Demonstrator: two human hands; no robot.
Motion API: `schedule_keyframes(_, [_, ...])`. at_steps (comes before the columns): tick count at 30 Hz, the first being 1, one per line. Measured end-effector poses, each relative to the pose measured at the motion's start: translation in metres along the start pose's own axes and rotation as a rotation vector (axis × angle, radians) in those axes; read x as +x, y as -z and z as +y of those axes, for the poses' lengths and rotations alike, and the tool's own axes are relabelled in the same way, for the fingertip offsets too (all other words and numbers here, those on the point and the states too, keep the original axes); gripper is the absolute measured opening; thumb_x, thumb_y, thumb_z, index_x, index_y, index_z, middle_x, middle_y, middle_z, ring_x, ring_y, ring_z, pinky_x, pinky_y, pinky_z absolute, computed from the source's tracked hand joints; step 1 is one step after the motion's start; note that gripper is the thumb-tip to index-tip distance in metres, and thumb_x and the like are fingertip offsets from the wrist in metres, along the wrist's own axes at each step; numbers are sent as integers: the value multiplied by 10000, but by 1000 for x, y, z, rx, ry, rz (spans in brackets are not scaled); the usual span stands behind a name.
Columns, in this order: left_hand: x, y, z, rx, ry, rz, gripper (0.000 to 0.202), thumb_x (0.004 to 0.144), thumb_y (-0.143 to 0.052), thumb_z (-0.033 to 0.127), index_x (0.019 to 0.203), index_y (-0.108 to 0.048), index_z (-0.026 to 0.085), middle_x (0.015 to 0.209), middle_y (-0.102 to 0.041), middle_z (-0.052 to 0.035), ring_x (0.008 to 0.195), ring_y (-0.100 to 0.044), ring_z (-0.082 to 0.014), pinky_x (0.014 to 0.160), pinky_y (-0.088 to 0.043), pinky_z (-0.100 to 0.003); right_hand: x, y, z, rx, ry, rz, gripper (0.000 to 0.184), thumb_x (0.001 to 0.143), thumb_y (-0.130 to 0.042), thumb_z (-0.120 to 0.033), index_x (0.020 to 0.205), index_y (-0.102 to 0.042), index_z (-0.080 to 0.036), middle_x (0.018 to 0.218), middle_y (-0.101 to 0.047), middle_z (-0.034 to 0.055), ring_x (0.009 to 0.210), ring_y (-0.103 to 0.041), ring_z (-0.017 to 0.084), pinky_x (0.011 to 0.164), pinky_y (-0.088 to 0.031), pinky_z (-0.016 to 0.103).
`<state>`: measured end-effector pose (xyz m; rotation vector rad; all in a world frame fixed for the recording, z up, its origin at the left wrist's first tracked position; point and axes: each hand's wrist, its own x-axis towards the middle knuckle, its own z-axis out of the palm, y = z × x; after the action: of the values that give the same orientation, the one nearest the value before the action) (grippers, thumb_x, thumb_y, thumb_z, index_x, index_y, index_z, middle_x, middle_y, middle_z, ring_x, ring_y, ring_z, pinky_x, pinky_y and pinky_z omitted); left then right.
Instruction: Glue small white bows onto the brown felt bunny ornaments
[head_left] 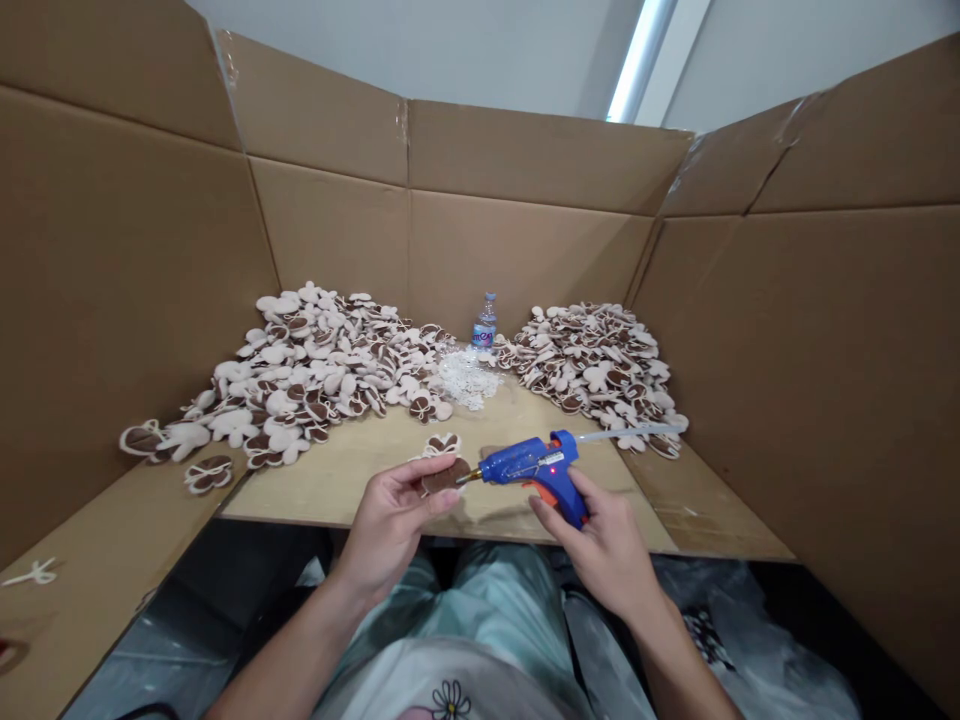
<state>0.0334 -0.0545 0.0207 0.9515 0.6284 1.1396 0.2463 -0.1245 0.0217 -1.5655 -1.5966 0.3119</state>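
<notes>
Between the thumb and fingers of my left hand (401,510) is a brown felt piece (444,477), held near the board's front edge. My right hand (604,535) grips a blue glue gun (529,462) by its handle, fingers by the orange trigger (541,490). The brass nozzle (474,475) points left and meets the felt piece; whether it touches cannot be made out. A long clear glue stick (630,432) sticks out of the gun's back. Just behind my left hand lies a brown piece with a cream bow (442,445).
Large heaps of brown and cream felt pieces stand at the left (322,360) and right (600,365). Between them are a water bottle (485,322) and a pile of small white pieces (469,376). Cardboard walls (525,250) surround the wooden board (315,490). A cream bow (34,573) lies far left.
</notes>
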Motion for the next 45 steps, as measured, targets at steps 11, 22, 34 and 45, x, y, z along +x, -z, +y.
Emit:
schedule_keyframes(11, [1,0,0,-13,2,11,311,602,-864,134,896,-784,197,962,-793,-35,886,-713,-124,804,-542,-172,0,0,1,-7,18,21,264,887,-554,-433,822,-606,-183,579,-479,-47,501,-369,110,497,-307,225])
schedule_keyframes(22, [-1,-1,3,-17,27,27,313,594,-859,121,891,-780,183,949,-789,-51,875,-714,-149,801,-545,-219,0,1,-1,-42,25,26,258,879,-559,-427,800,-606,-186,528,-438,-61,463,-363,107,470,-295,223])
schedule_keyframes(34, [-1,0,3,-15,23,33,313,585,-870,136,880,-781,187,948,-791,-50,888,-712,-143,816,-535,-206,-1,2,-1,-31,19,37,265,884,-550,-433,793,-592,-188,528,-434,-63,456,-360,102,464,-289,223])
schedule_keyframes(45, [0,-1,4,-11,27,53,326,565,-872,127,873,-782,186,940,-794,-57,888,-723,-170,817,-554,-239,0,3,-1,-29,5,39,274,889,-540,-435,805,-605,-183,527,-441,-64,442,-356,99,460,-285,226])
